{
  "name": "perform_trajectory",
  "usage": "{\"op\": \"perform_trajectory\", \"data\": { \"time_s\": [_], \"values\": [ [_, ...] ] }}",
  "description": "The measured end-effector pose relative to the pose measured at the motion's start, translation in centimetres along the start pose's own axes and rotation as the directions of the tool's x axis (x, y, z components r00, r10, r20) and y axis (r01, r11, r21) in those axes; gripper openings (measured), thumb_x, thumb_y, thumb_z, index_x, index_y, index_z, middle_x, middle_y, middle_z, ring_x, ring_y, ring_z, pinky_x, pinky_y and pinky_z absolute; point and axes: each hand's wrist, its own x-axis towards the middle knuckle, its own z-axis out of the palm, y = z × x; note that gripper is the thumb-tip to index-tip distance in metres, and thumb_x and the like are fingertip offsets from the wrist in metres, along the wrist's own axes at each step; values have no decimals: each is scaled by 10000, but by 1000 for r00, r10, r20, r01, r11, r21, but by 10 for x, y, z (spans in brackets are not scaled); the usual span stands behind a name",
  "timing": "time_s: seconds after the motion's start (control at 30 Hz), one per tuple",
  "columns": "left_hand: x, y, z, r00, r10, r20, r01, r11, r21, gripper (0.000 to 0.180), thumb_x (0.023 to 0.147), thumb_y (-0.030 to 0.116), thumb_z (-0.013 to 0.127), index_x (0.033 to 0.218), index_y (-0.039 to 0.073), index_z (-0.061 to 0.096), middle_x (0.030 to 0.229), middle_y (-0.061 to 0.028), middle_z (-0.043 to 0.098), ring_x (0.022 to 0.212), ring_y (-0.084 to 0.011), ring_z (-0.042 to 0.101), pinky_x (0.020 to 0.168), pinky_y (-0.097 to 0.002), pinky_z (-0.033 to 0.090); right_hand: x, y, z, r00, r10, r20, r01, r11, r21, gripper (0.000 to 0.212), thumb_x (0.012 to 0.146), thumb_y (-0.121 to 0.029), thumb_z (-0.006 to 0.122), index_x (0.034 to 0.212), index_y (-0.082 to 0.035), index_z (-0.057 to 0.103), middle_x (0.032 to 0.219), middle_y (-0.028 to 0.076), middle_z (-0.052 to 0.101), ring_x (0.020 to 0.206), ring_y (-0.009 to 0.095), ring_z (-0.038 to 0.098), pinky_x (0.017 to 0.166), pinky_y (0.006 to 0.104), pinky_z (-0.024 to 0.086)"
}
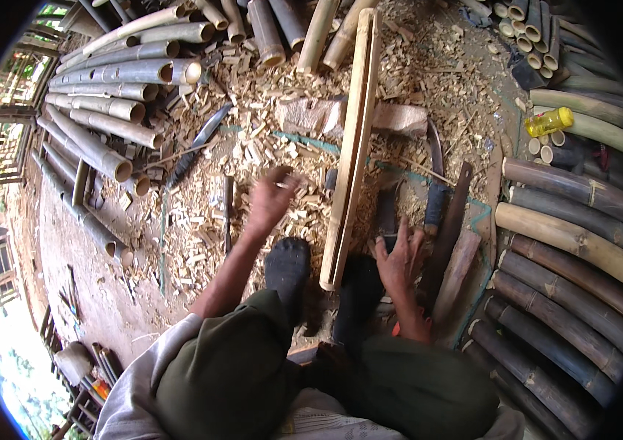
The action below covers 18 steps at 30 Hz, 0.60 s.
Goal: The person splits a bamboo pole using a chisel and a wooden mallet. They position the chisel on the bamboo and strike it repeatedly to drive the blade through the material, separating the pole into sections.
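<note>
Grip, right hand (398,258): fingers spread, nothing visibly held; right of the bamboo pole (351,125), near a dark blade (386,210), contact unclear. Grip, left hand (270,204): left of the pole, blurred; cannot tell whether spread or pressed together. Pole: between both hands, across a wood block (399,119). Left of pole: wood chips (253,152), long knife (209,128). Handling, as judged: take the blade by its handle, edge away from the feet (287,271).

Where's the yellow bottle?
In the head view, the yellow bottle lies at upper right, by the ends of some bamboo poles, beyond the right hand.
</note>
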Motion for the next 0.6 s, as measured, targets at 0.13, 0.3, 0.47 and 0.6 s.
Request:
{"op": "perform_trajectory", "data": {
  "time_s": [0.13,0.3,0.47,0.6],
  "values": [
    [2,-58,-82,931,136,-340,80,830,552,414,880,277,734,1116,3,533,941,-93,551,787,-188,515,671,-345,465,8,9,-19,980,65,-186,-12,962,273,661,848,-198,757,1441,-50,506,1282,220,494,1179,405,516,1013,492,430],
    [-11,-73,-105,905,-142,-400,241,948,209,507,792,99,763,1172,26,436,1021,-167,545,880,-237,567,717,-410,536,27,60,-41,946,176,-272,-141,980,142,641,868,-218,724,1444,-50,500,1293,234,496,1196,412,515,1017,495,429],
    [-31,-105,-100,874,-150,-463,280,933,225,396,876,188,731,1144,-13,520,915,-134,614,792,-218,605,728,-410,545,17,135,-42,884,322,-340,-317,946,70,676,893,-313,694,1465,-32,469,1288,277,504,1240,454,491,1075,498,396],
    [-29,-105,-101,920,-39,-391,40,999,-6,271,968,201,674,1084,-4,539,957,-122,643,813,-200,648,628,-358,569,-12,175,-36,883,394,-256,-424,903,-71,774,875,-441,681,1476,-15,442,1346,301,493,1292,465,459,1092,517,384]
  ]
}}
